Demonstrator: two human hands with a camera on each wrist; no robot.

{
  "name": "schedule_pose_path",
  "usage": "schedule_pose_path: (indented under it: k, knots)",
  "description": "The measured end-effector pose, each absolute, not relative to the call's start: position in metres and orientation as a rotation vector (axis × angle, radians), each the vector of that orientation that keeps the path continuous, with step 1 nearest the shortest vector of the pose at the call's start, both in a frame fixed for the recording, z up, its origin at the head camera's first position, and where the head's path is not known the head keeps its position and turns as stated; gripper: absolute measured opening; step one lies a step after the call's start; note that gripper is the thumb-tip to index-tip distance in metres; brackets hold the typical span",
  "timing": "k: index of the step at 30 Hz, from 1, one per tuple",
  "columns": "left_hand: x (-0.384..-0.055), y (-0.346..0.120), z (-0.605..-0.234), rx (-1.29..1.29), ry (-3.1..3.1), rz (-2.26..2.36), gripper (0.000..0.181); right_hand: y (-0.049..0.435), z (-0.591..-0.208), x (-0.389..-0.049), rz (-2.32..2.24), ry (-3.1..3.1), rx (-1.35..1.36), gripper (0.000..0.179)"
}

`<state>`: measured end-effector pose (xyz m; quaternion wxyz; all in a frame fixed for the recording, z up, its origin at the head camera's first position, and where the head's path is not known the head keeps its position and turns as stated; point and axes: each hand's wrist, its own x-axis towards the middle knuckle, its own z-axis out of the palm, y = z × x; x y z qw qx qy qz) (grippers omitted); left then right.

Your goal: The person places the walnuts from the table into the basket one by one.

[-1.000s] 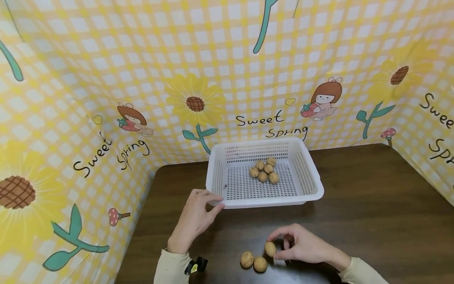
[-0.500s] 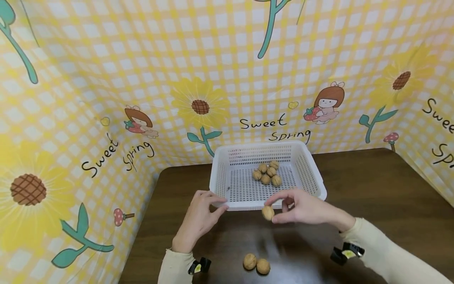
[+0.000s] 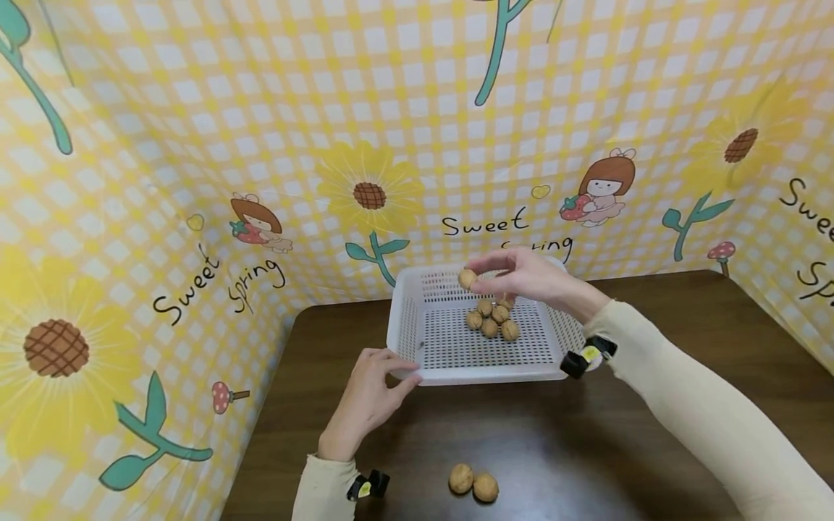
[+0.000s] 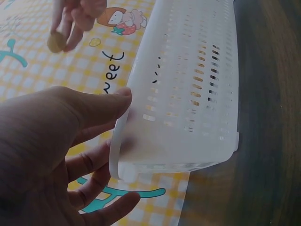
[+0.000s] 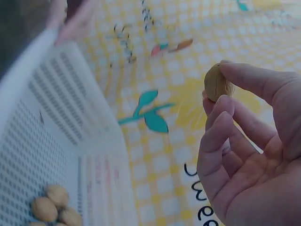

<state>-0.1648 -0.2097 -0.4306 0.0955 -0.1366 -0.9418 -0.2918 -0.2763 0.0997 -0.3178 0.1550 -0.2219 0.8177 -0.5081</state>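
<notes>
My right hand [image 3: 521, 275] pinches a walnut [image 3: 467, 279] between thumb and fingertips, above the far part of a white plastic basket [image 3: 495, 374]. The right wrist view shows the same walnut [image 5: 217, 84] held clear of the basket wall. Several walnuts [image 3: 489, 328] lie clustered on the basket's slotted floor. At the near left corner my left hand [image 3: 370, 398] grips the basket rim, and in the left wrist view its thumb [image 4: 120, 100] presses the rim with fingers on the other side. Two walnuts [image 3: 461, 478] rest side by side on the table in front.
The dark wooden table [image 3: 625, 405] carries the basket near its back edge. A yellow checked cloth [image 3: 417, 145] with flowers and lettering hangs behind and along both sides. Black bands with small devices [image 3: 589, 355] are strapped on both sleeves.
My right hand has lifted one walnut from beside the two on the table and carried it forward over the basket. My left hand keeps its hold on the rim.
</notes>
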Motion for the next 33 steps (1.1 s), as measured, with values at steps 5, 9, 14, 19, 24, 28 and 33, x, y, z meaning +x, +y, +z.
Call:
schedule_pose_path:
  k: [5,9,14,19,24,28,33]
  knots:
    - [-0.165,-0.211,-0.431,-0.389,-2.799,-0.876,0.016,0.089,-0.324,-0.304,-1.467,2.374,-0.61,0.05]
    - [-0.166,-0.213,-0.432,-0.392,-2.796,-0.88,0.016,0.082,-0.34,-0.326,-1.52,2.381,-0.51,0.048]
    - [-0.165,-0.213,-0.432,-0.379,-2.8,-0.9,0.016,0.071,-0.371,-0.346,-1.496,2.435,-0.457,0.049]
    - [-0.166,-0.211,-0.433,-0.389,-2.81,-0.929,0.017,0.074,-0.398,-0.352,-1.435,2.496,-0.379,0.052]
    - [-0.167,-0.21,-0.434,-0.39,-2.823,-0.947,0.014,0.08,-0.421,-0.359,-1.477,2.481,-0.312,0.053]
    - [-0.168,-0.211,-0.434,-0.396,-2.807,-0.951,0.012,0.08,-0.433,-0.365,-1.479,2.497,-0.313,0.053]
    - [-0.169,-0.214,-0.435,-0.407,-2.792,-0.945,0.012,0.076,-0.443,-0.37,-1.323,2.583,-0.391,0.047]
